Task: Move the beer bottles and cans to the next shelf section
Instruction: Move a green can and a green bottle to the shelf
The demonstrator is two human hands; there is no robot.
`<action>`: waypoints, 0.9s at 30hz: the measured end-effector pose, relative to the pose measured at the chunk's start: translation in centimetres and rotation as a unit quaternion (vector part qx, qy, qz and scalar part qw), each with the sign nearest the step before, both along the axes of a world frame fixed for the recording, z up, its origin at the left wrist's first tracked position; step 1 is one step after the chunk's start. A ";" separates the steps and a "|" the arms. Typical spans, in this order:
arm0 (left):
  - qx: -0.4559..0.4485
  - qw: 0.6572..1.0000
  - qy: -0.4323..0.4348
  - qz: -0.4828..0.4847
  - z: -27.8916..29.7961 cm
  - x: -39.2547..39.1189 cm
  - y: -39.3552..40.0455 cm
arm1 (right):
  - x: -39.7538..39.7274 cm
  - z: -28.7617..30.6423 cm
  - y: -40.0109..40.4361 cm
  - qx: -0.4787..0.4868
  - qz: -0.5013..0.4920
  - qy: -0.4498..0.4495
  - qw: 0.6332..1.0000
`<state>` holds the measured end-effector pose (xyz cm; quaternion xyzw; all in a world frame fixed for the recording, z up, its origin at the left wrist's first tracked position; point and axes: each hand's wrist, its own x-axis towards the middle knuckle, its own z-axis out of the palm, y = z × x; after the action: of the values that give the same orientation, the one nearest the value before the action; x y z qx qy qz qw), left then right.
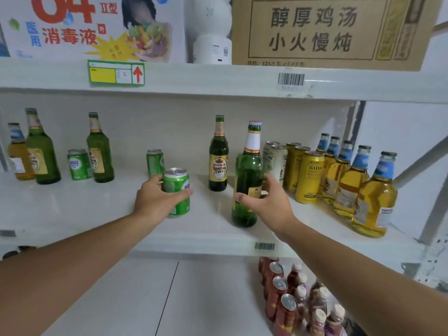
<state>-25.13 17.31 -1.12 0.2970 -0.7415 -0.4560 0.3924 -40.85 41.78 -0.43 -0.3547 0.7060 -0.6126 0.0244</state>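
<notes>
Left hand [157, 197] is gripping green can [176, 190]; right hand [264, 202] is curling around green bottle [247, 180], both standing mid-shelf [97, 209], probably for carrying both together.

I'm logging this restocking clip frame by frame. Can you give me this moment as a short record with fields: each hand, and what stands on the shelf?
left hand: grip around a green can
right hand: grip around a tall green bottle, upright on the shelf
shelf, left part: three bottles, one green can
shelf, middle: another green can, Yanjing Beer bottle
shelf, right part: white cans, gold cans, amber bottles with blue neck labels
</notes>
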 end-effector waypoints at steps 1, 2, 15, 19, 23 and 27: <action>0.000 1.000 0.001 -0.002 0.0 -0.2 0.4 | -0.1 0.0 0.2 -0.002 -0.004 -0.002 1.000; -0.001 1.000 0.001 -0.004 0.1 -0.3 0.6 | -0.1 0.0 0.2 -0.004 -0.007 -0.004 1.000; -0.032 0.999 -0.009 -0.012 -0.2 -1.7 -2.6 | -1.6 -0.5 -6.9 0.008 -0.030 -0.018 0.999; -0.021 1.000 0.003 -0.009 -0.5 -2.1 -4.6 | -2.5 -1.0 -9.8 0.013 -0.057 -0.005 0.998; -0.009 1.000 0.008 -0.010 -0.8 -2.6 -6.0 | -3.4 -0.9 -11.7 0.031 -0.061 -0.002 0.998; -0.006 1.000 0.017 -0.009 -1.1 -3.3 -6.7 | -5.0 -0.9 -13.3 0.041 -0.063 -0.016 0.997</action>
<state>-28.41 10.57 -2.25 0.2803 -0.7400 -0.4603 0.4025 -45.82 28.46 -1.36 -0.2986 0.7507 -0.5892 0.0116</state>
